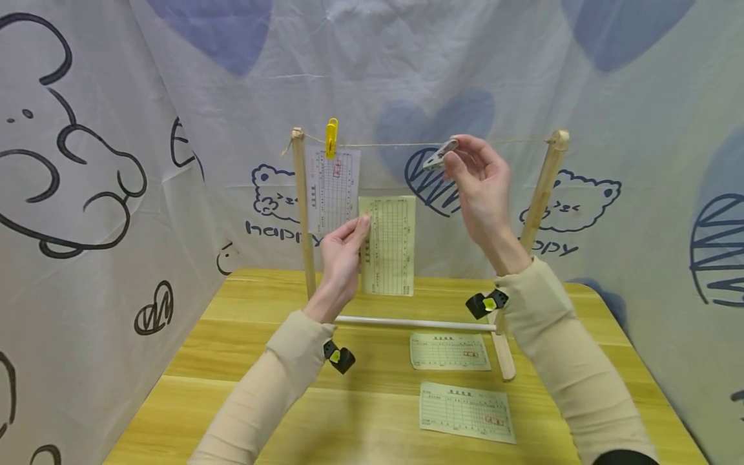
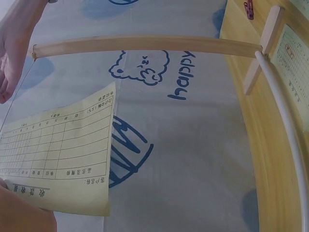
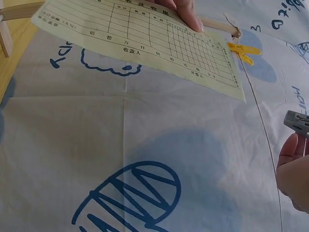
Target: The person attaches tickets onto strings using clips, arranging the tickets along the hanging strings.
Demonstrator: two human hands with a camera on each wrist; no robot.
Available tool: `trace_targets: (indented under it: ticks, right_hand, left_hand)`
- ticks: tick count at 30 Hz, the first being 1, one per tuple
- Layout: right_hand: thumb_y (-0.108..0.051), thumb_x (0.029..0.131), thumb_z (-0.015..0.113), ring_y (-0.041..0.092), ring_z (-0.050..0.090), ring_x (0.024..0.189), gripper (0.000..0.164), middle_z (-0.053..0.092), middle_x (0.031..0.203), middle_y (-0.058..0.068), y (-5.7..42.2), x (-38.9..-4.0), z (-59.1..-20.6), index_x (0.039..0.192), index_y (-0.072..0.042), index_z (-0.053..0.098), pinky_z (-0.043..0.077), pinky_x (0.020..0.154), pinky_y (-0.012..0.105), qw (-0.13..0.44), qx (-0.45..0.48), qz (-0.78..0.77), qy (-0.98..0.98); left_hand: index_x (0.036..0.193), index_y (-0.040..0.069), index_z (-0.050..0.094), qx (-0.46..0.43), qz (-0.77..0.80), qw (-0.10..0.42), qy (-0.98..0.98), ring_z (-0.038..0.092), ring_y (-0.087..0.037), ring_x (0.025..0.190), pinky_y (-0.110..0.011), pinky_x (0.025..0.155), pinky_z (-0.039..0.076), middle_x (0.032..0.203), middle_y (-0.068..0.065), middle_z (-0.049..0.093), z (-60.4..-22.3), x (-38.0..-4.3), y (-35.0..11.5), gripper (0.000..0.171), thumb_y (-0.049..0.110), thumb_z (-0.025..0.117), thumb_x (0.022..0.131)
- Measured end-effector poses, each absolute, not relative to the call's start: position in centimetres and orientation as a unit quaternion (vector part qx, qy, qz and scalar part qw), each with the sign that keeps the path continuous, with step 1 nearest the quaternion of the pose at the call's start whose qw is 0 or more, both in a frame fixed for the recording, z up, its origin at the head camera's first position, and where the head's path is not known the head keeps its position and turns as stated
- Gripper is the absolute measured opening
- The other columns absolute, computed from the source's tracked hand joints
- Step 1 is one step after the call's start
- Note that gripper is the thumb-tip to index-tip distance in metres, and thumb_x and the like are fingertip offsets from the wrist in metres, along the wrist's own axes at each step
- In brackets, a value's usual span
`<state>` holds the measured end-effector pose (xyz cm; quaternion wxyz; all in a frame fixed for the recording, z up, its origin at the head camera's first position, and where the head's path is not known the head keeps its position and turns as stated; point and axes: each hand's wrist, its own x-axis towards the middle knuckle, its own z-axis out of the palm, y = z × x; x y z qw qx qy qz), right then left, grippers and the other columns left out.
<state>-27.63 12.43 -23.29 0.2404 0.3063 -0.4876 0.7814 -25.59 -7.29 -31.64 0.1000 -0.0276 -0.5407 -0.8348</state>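
In the head view my left hand (image 1: 341, 258) pinches the left edge of a yellow receipt slip (image 1: 391, 248), held upright below the string (image 1: 395, 144). My right hand (image 1: 485, 187) pinches a grey clothespin (image 1: 442, 155) between thumb and fingers, close by the string. A yellow clothespin (image 1: 331, 139) fastens a white receipt slip (image 1: 334, 187) to the string at the left. The right wrist view shows the grey clothespin (image 3: 297, 122) at the fingertips, apart from the yellow slip (image 3: 145, 43).
Wooden posts (image 1: 546, 187) carry the string, with a white rod (image 1: 418, 323) low between them. Two more receipt slips (image 1: 450, 352) lie on the wooden table (image 1: 244, 387). A small dark red clothespin (image 2: 249, 9) lies on the table in the left wrist view. Printed cloth hangs behind.
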Motion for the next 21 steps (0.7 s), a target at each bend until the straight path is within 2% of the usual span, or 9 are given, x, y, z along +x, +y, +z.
trace_targets:
  ticks: [11, 16, 21]
  right_hand:
    - [-0.008, 0.088, 0.075, 0.013, 0.066, 0.091, 0.019, 0.072, 0.103, 0.003, 12.2, -28.2, -21.9, 0.107, -0.01, 0.069, 0.054, 0.073, 0.021, 0.255, 0.31, 0.752, -0.523]
    - [-0.004, 0.092, 0.071, 0.014, 0.069, 0.095, 0.016, 0.074, 0.104, 0.004, 12.0, -28.5, -21.5, 0.107, -0.01, 0.069, 0.054, 0.073, 0.022, 0.257, 0.299, 0.742, -0.542]
    - [0.0, 0.093, 0.068, 0.017, 0.07, 0.097, 0.015, 0.075, 0.102, 0.004, 11.8, -28.7, -21.1, 0.106, -0.008, 0.069, 0.054, 0.071, 0.023, 0.248, 0.305, 0.743, -0.541]
  left_hand:
    - [0.123, -0.004, 0.064, -0.029, -0.836, 0.104, -0.537, 0.07, -0.007, 0.105, -0.022, 0.1, 0.054, 0.13, -0.02, 0.067, -30.8, -26.0, -7.4, 0.029, 0.012, 0.064, 0.099]
    - [0.123, -0.003, 0.065, -0.03, -0.84, 0.101, -0.532, 0.071, -0.007, 0.103, -0.023, 0.099, 0.055, 0.129, -0.019, 0.067, -30.6, -26.2, -7.3, 0.029, 0.013, 0.064, 0.098]
    - [0.125, -0.002, 0.065, -0.033, -0.841, 0.099, -0.531, 0.07, -0.011, 0.11, -0.022, 0.099, 0.055, 0.131, -0.018, 0.067, -30.3, -26.5, -7.2, 0.031, 0.013, 0.065, 0.098]
